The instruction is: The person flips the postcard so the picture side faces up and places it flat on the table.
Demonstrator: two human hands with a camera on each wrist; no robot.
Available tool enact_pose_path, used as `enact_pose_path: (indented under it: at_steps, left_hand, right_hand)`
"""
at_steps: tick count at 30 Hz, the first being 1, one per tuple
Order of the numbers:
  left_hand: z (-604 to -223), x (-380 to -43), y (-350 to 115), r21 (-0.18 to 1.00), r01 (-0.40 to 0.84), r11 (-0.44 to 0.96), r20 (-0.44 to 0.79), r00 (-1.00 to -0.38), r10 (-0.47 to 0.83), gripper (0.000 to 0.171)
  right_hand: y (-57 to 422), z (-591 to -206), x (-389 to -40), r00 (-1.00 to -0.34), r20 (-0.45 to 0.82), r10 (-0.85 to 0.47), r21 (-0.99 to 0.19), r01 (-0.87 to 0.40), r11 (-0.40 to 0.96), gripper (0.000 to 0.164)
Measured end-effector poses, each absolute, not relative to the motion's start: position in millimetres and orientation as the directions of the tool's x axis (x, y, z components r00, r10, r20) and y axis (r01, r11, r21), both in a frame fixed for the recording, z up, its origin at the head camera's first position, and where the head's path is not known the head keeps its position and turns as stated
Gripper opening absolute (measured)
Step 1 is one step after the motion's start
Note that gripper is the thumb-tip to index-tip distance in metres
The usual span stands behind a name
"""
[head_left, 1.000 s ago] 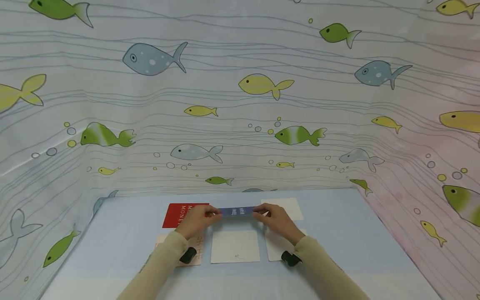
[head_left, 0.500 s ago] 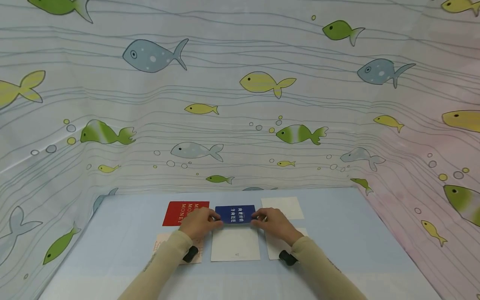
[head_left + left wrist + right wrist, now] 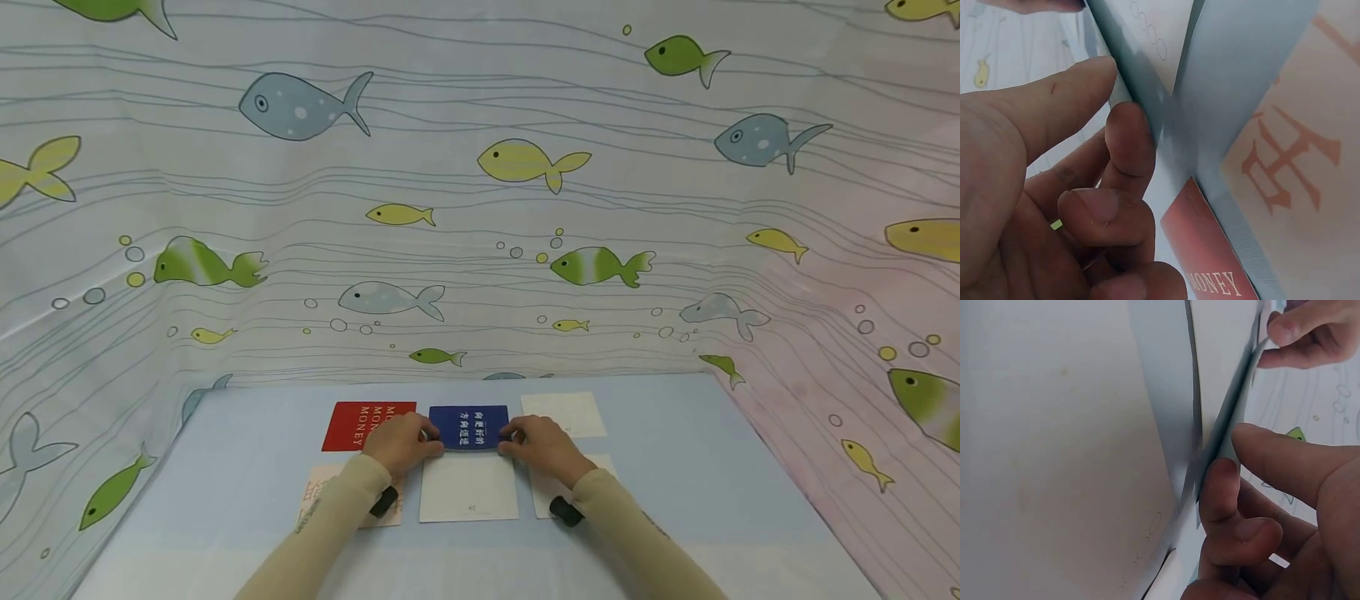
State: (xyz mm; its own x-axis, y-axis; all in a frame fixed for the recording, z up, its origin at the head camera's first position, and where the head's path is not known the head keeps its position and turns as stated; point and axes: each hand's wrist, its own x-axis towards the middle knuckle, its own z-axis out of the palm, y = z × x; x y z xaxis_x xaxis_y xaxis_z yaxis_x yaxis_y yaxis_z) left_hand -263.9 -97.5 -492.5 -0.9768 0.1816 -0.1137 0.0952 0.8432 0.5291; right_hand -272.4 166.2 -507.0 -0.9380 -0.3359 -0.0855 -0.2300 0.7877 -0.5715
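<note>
A dark blue card (image 3: 472, 427) with white characters lies between both hands in the head view, in the back row. My left hand (image 3: 401, 442) pinches its left near corner between thumb and index finger. At the right near corner, my right hand (image 3: 546, 446) pinches it the same way. Seen edge-on in the right wrist view, the card (image 3: 1242, 406) is a thin pale strip close over the table, its near edge slightly lifted. A red card (image 3: 352, 425) printed MONEY sits left of it, partly behind my left hand.
White cards lie at the back right (image 3: 566, 412), front middle (image 3: 468, 492) and front right (image 3: 551, 500), the last partly under my right arm. A peach card (image 3: 318, 483) with orange print is partly covered by my left forearm. A fish-patterned curtain (image 3: 480, 250) surrounds the pale blue table (image 3: 697, 483).
The blue card has tipped from a steep tilt to nearly flat and come down between the red and white cards. Both hands moved slightly nearer with it and keep their pinch.
</note>
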Motion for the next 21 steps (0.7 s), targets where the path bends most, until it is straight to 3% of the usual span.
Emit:
enact_pose_path:
  at_steps: [21]
  left_hand:
    - [-502.2, -279.4, -93.8, 0.487, 0.085, 0.869, -0.094, -0.984, 0.15, 0.028]
  right_hand:
    - [160.5, -501.8, -284.5, -0.951, -0.138, -0.277, -0.52, -0.168, 0.837, 0.025]
